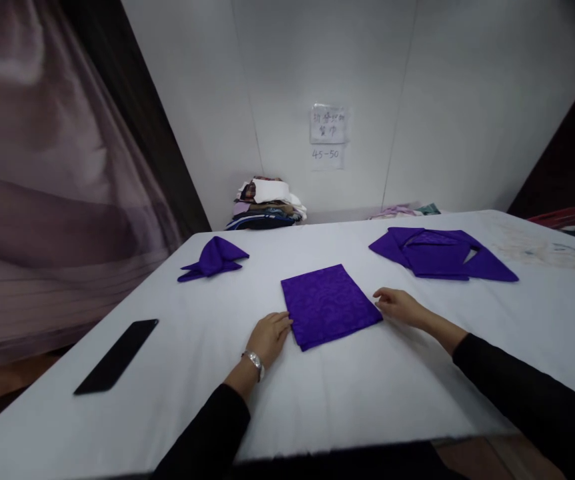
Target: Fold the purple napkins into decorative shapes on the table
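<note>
A purple patterned napkin (pixel 330 307), folded into a layered square, lies flat on the white-covered table in front of me. My left hand (pixel 271 337) rests against its left edge, fingers together and loosely stretched, with the tips touching the cloth. Beside the napkin's right corner is my right hand (pixel 400 307). Its fingers are slightly bent and a little apart, and no cloth shows between them. Farther back on the left sits a purple napkin folded into a pointed shape (pixel 213 259). Toward the back right lie purple folded napkins (pixel 435 257), flat with pointed ends.
On the left of the white tablecloth (pixel 187 347) lies a flat black rectangular object (pixel 117 357). A pile of folded cloths (pixel 267 205) stands behind the table. Papers with handwriting (pixel 328 125) hang on the wall, and a pinkish curtain (pixel 52 180) covers the left side.
</note>
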The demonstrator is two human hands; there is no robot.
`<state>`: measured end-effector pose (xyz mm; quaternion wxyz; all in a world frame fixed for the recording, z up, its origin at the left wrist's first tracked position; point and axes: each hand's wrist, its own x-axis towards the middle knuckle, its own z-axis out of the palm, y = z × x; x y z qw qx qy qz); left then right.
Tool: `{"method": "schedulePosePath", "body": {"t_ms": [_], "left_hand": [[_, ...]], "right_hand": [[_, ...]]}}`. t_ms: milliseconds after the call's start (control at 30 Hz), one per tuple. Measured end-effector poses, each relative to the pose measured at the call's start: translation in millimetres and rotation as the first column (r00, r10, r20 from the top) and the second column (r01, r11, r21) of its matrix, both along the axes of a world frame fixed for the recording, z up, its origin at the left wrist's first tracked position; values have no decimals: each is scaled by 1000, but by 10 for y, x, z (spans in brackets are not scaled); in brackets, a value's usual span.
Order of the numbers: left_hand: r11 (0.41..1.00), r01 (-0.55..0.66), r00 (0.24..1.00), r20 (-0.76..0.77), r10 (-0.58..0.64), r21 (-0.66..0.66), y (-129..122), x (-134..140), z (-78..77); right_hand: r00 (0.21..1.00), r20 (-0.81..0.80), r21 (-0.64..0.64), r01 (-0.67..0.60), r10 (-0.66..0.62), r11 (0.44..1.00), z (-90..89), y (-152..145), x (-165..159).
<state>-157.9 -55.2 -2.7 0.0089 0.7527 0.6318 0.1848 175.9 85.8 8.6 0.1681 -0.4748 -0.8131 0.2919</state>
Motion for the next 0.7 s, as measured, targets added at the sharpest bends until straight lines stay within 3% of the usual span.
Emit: {"method": "schedulePosePath", "body": {"t_ms": [100, 200, 367, 700], "left_hand": [[1000, 4, 999, 47, -5, 19, -64, 69, -8], [998, 54, 997, 60, -55, 17, -84, 162, 35], [993, 96, 993, 65, -100, 63, -109, 276, 72], [992, 122, 992, 17, -122, -4, -231, 370, 74]], "right_hand": [[989, -83, 99, -114, 122, 989, -9, -119, -95], [970, -10, 250, -233, 243, 940, 7, -296, -240], [969, 171, 473, -240, 179, 848, -3, -428, -356], [976, 210, 448, -148, 57, 882, -74, -384, -196]]}}
